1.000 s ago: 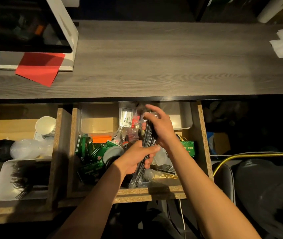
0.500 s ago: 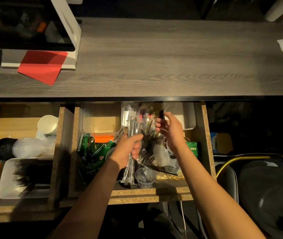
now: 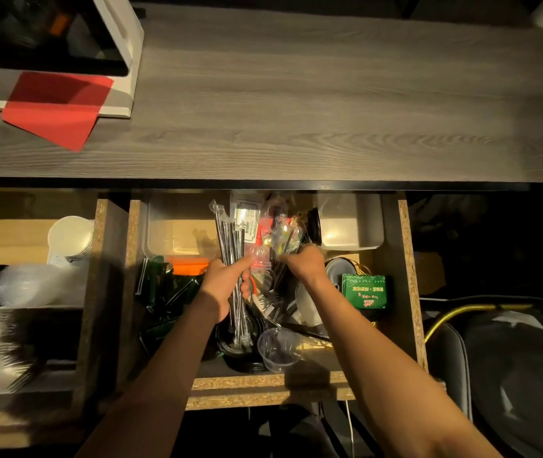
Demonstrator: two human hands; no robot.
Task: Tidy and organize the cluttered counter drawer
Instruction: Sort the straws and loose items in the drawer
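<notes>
Here the left hand (image 3: 227, 280) grips wrapped straws (image 3: 230, 239), seemingly above the drawer (image 3: 405, 259).

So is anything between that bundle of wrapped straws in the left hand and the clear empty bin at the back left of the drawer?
Nothing visible blocks it. The left hand holds the straw bundle upright, above the clutter, and its top already overlaps the clear bin. The right hand works in packets on the other side.

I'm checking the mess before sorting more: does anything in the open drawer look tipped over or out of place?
Yes. A clear plastic cup lies tipped on its side near the drawer's front edge, beside a black lid. Green packets sit jumbled at the left.
</notes>
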